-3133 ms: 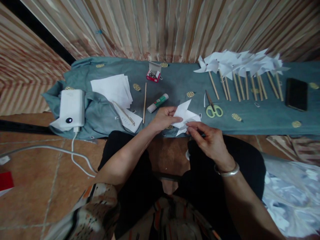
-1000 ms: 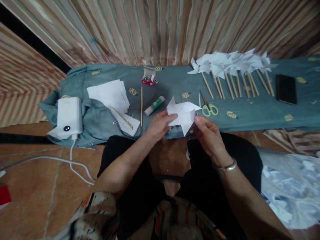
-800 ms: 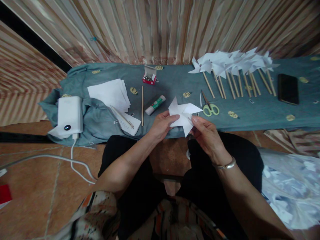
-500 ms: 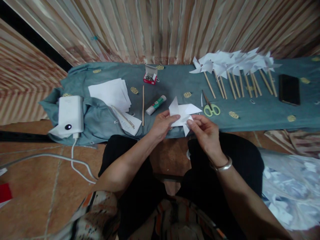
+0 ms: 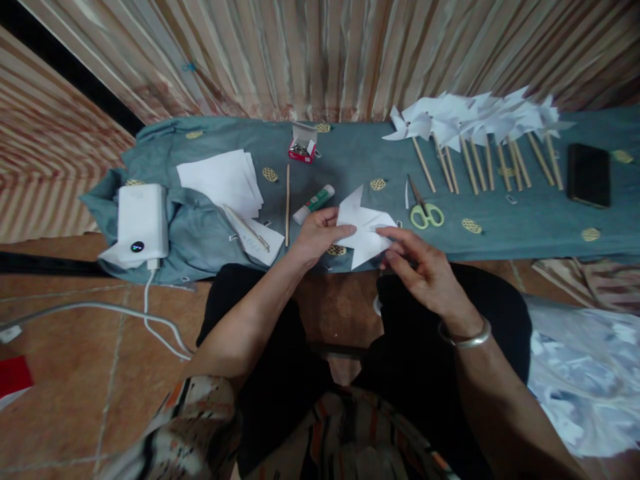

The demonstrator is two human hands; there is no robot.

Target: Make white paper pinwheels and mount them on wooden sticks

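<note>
A folded white paper pinwheel (image 5: 361,230) with pointed blades is held over the near edge of the cloth. My left hand (image 5: 320,235) pinches its left side, thumb on top and fingers beneath. At its right side is my right hand (image 5: 417,267), index fingertip against the paper, thumb apart and lower; it does not grip. Just beyond my left hand lies a glue stick (image 5: 314,204), with a thin wooden stick (image 5: 287,205) left of it. Green-handled scissors (image 5: 426,215) rest to the right, next to a thin paper sliver.
Finished pinwheels (image 5: 475,120) on sticks lie in a row at the back right, near a dark phone (image 5: 589,175). A red box of pins (image 5: 302,148) stands open. White paper sheets (image 5: 220,179), a pen (image 5: 246,228) and a cabled power bank (image 5: 143,223) are on the left.
My right hand has loosened its pinch on the paper and drawn slightly right, its fingers spreading. The pinwheel lies flatter, its blades showing more fully, while my left hand keeps its hold.
</note>
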